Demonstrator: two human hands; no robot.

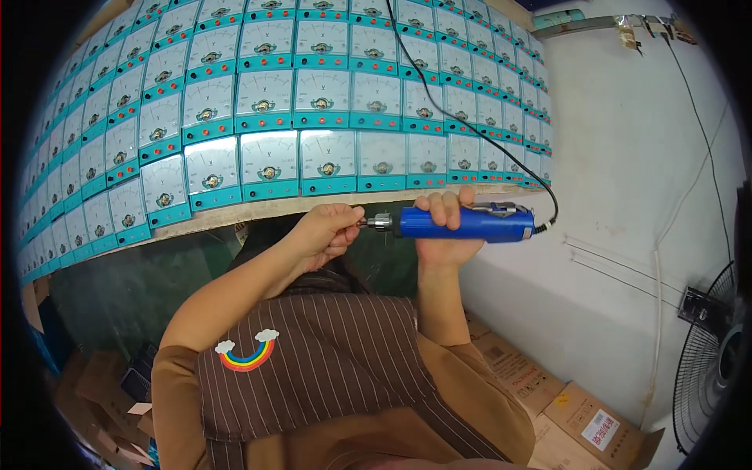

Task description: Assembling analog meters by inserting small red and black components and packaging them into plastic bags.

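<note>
Striped apron (pixel 345 368) lowest in frame; my right hand (pixel 446 231) grips a blue electric screwdriver (pixel 462 222), my left hand (pixel 329 231) pinches its bit (pixel 378 223); panel meters (pixel 298 102) fill the upper frame.

The person wears a brown striped apron (pixel 345 368), dark brown with thin pale vertical lines running close together down the front. On the chest sits a small rainbow patch (pixel 248 352): an arc of coloured bands with a little white cloud at each end. Under the apron is a plain tan shirt (pixel 176 392), its sleeves ending above the elbow, so both forearms are bare. The left hand (pixel 325 231) and right hand (pixel 446 231) are uncovered, with no gloves, rings or watch that I can see.
</note>
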